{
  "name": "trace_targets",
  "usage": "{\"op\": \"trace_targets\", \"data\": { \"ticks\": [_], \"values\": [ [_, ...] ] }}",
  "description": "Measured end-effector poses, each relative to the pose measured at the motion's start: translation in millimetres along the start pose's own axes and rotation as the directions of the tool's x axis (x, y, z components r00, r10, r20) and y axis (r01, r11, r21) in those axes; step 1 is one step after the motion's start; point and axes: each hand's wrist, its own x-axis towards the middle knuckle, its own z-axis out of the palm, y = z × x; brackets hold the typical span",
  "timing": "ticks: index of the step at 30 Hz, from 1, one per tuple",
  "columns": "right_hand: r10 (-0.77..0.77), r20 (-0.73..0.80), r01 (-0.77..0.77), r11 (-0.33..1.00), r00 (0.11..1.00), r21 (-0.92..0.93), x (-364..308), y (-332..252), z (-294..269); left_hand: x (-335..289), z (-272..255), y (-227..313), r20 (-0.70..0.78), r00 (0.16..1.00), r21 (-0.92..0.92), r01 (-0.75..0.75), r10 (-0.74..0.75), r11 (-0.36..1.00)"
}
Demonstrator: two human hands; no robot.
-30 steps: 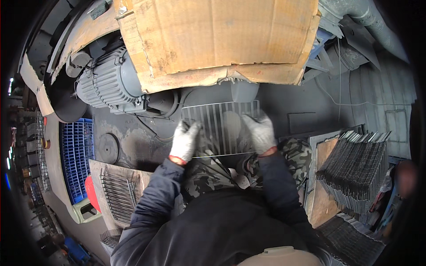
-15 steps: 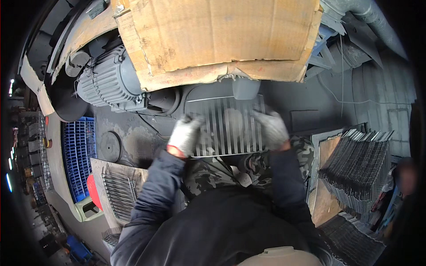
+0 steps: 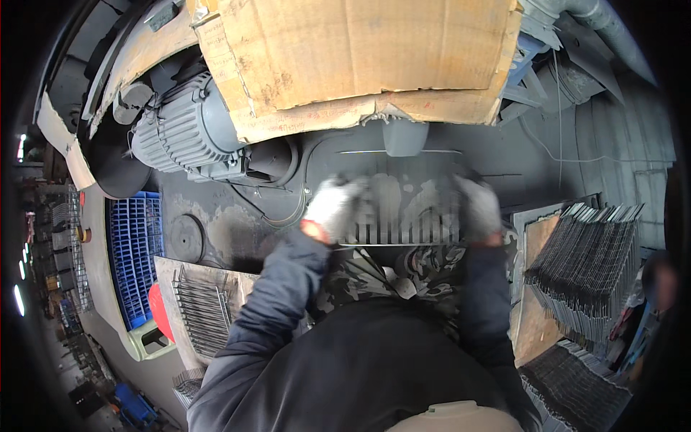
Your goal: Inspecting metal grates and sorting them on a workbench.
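Observation:
A rectangular metal grill grate (image 3: 408,236) with parallel bars lies crosswise in front of my body, above my lap. My left hand (image 3: 335,205), in a whitish work glove, is closed around its left side. On the opposite side, my gloved right hand (image 3: 479,209) grips the right edge. Motion smears both hands and the bars, so the exact finger positions are unclear. Just beyond the grate's far rod, a grey block-shaped part (image 3: 406,137) sticks out from under a cardboard sheet (image 3: 367,57).
A grey electric motor (image 3: 191,129) stands at the far left. Stacked wire grates (image 3: 586,266) rest on a board at right; more metal racks (image 3: 201,309) lie on a left board. A blue plastic crate (image 3: 135,252) stands farther left. A thin cable (image 3: 288,216) crosses the grey surface.
Both hands and the grate have shifted to the right in the picture. The bars look more blurred now. My grip stays on both sides.

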Motion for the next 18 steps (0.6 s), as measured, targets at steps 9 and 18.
{"op": "trace_targets", "data": {
  "ticks": [9,18],
  "values": [
    [-0.068,0.506,-0.066,0.968,0.860,0.243,-2.9,86.0,71.7,-81.1,-98.5,4.6,-0.236,0.972,-0.014,-0.020,0.016,1.000],
    [-0.152,0.112,0.152,0.988,0.982,0.002,-117.8,39.1,13.4,-127.0,-20.9,-20.5,-0.011,0.951,0.170,-0.304,0.310,0.937]
  ]
}}
